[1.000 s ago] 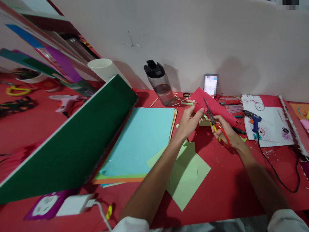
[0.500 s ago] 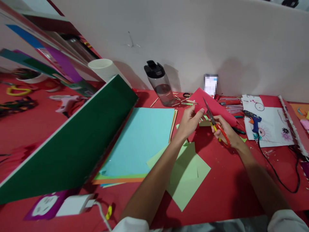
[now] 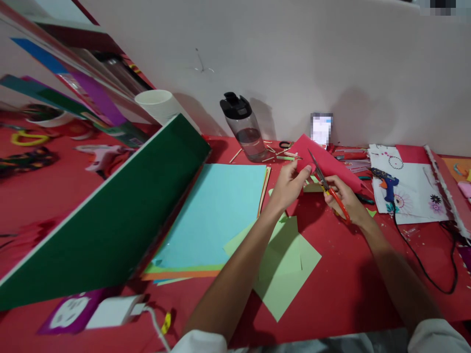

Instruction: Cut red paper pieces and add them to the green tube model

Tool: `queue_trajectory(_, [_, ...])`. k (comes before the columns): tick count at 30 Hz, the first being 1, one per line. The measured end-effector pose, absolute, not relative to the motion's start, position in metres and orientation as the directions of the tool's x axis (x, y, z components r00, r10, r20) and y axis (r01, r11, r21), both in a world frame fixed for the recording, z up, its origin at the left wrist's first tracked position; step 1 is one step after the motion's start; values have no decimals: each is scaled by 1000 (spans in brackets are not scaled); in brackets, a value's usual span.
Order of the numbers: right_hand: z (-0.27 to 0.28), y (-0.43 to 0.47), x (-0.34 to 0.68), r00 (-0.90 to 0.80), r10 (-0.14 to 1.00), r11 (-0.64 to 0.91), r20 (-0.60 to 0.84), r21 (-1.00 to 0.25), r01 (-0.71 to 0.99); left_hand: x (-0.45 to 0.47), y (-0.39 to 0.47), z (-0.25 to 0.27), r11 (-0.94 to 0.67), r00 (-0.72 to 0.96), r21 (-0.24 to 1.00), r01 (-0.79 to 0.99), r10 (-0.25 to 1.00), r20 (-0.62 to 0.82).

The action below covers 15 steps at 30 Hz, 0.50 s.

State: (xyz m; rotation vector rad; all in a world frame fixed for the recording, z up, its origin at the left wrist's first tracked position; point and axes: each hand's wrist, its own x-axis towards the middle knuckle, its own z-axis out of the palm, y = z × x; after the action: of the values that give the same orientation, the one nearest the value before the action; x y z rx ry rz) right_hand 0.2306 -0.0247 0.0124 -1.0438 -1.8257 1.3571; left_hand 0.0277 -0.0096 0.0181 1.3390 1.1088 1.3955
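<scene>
My left hand point(image 3: 290, 182) pinches the near left edge of a red sheet of paper point(image 3: 324, 162), thumb on top. A pair of scissors point(image 3: 335, 200) with red and yellow handles is gripped in my right hand point(image 3: 346, 196). Its blades point up and away, lying against the paper just right of my left thumb. The blades look nearly closed together. Below my forearms lie pale green sheets point(image 3: 283, 294), one overlapping a stack of coloured paper point(image 3: 217, 211) with light blue on top.
Behind the stack stands a water bottle point(image 3: 246, 127) beside thin sticks point(image 3: 235, 156). A phone point(image 3: 321, 129) leans on the wall. At right are a blue glue gun point(image 3: 385, 184) and its black cord point(image 3: 423, 279). A green board point(image 3: 121, 211) slants at left, near a white charger point(image 3: 112, 312).
The scissor handles have drawn closer together in my right hand, and the blades have narrowed. My left hand and the red paper have hardly moved.
</scene>
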Motion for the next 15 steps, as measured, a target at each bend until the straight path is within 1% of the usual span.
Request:
queue_trajectory(5, [14, -24, 232, -482, 876, 146, 14, -961, 235, 27, -10, 19, -219, -15, 975, -31, 976, 218])
queue_trajectory(9, [12, -24, 234, -486, 874, 127, -3, -964, 234, 27, -9, 17, -201, -28, 980, -10, 979, 200])
queue_trajectory(12, [12, -22, 238, -513, 858, 142, 4, -963, 230, 26, -9, 17, -198, -32, 980, -21, 980, 198])
queue_trajectory(15, [15, -21, 242, -546, 838, 168, 10, -956, 241, 26, -9, 19, -194, -2, 981, -23, 981, 194])
